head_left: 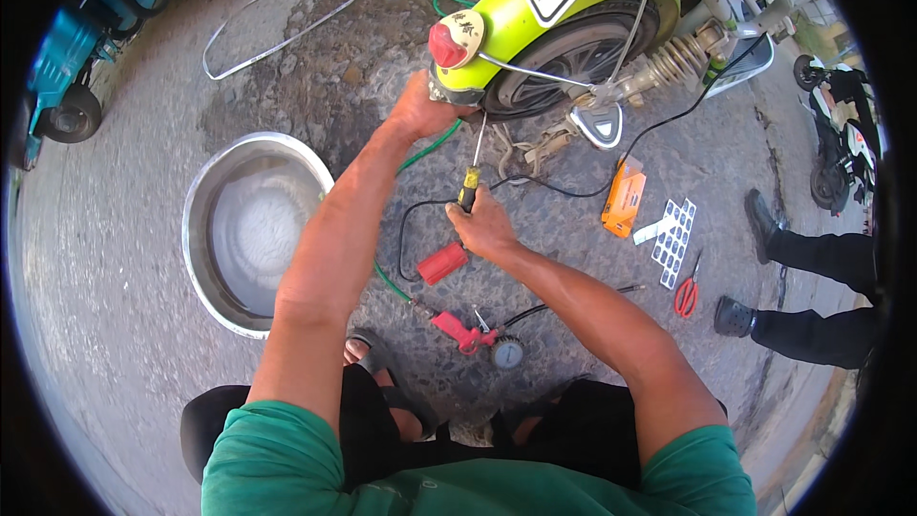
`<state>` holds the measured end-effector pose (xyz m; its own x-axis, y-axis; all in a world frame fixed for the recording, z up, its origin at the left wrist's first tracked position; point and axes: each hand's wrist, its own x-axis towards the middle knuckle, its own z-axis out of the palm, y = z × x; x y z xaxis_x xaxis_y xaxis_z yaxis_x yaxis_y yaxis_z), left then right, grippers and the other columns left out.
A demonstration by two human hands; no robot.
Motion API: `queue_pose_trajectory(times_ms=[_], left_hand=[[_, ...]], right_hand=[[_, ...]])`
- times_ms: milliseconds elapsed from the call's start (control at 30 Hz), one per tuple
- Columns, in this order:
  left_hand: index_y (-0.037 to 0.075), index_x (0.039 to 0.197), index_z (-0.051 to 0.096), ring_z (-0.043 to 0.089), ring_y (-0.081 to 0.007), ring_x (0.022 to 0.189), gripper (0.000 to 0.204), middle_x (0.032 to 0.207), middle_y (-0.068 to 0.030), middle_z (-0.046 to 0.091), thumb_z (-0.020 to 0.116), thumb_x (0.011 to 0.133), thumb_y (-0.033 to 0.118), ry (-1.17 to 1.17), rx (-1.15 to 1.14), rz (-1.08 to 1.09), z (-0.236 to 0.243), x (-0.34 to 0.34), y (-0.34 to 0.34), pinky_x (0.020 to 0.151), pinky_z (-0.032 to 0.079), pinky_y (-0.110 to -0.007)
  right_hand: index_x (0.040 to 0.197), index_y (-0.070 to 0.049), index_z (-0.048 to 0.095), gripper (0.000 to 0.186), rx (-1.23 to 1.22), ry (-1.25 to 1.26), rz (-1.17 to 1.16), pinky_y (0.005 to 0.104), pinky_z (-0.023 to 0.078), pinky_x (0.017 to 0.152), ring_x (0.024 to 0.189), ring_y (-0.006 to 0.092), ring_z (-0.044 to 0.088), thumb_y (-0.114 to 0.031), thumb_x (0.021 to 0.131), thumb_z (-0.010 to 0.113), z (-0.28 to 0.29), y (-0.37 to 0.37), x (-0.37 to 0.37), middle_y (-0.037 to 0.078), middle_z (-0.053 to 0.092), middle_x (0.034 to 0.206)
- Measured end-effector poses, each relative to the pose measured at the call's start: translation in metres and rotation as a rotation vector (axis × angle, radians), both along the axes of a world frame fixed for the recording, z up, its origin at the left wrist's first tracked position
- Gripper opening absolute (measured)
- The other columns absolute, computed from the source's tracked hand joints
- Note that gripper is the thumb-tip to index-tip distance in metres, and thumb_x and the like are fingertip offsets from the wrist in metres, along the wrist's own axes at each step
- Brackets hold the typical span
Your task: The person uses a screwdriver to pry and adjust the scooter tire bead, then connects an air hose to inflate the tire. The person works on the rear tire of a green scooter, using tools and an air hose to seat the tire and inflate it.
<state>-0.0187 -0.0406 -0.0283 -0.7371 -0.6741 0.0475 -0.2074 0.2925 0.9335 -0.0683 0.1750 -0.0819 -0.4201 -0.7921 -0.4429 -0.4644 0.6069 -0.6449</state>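
Note:
My right hand [485,225] is closed round the yellow and black handle of a screwdriver [469,187]. Its thin shaft points up to the tyre [521,107], and the tip meets the tyre's lower edge. My left hand [426,111] is at the end of the lime-green fender [506,27], its fingers curled in against the tyre and partly hidden there. A round red and cream lamp [456,39] sits on the fender just above that hand. Below my right hand lie a red ribbed piece [442,263] and a pink inflator gun [462,332] with a round gauge [507,353].
A metal basin [196,258] of water stands left of my left arm. Green hose [391,283] and black cable [564,193] cross the ground. An orange box [624,197], a sheet of patches [674,242] and red-handled scissors [686,297] lie right. Another person's feet [735,316] stand beyond them.

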Motion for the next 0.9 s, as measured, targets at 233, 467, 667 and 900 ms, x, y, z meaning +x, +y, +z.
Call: queue_pose_trajectory(times_ms=[233,467,667,900], left_hand=[[0.007,0.118,0.071,0.073,-0.0222,0.099,0.048,0.108,-0.0103,0.077,0.086,0.073,0.017,0.003,-0.161,-0.035,0.011,0.001,-0.006,0.090,0.056,-0.037],[0.005,0.117,0.070,0.071,-0.0224,0.101,0.044,0.108,-0.0115,0.076,0.081,0.075,0.013,0.022,-0.011,0.039,0.018,0.004,0.017,0.092,0.055,-0.037],[0.002,0.125,0.065,0.068,-0.0184,0.105,0.053,0.115,-0.0108,0.073,0.082,0.076,0.011,0.159,-0.054,0.087,0.013,0.004,0.037,0.092,0.054,-0.034],[0.003,0.127,0.064,0.066,-0.0161,0.104,0.058,0.117,-0.0074,0.072,0.091,0.077,0.019,0.359,0.135,0.084,0.008,-0.003,0.039,0.092,0.055,-0.035]], right_hand=[[0.110,0.002,0.054,0.051,-0.025,-0.042,0.011,0.0558,0.051,0.086,0.099,0.0477,0.067,-0.042,0.088,0.068,0.019,0.003,-0.001,0.028,0.069,0.100],[0.104,0.003,0.056,0.046,-0.064,-0.132,0.022,0.0529,0.051,0.081,0.092,0.0461,0.067,-0.039,0.087,0.065,0.024,0.021,-0.021,0.026,0.069,0.093],[0.100,0.000,0.056,0.034,-0.153,-0.366,0.069,0.0432,0.054,0.071,0.075,0.0300,0.070,-0.030,0.088,0.064,0.047,0.025,-0.027,0.015,0.068,0.078],[0.100,-0.002,0.054,0.027,-0.164,-0.651,-0.014,0.0350,0.054,0.064,0.070,0.0160,0.068,-0.025,0.091,0.067,0.079,0.031,-0.033,0.006,0.065,0.082]])
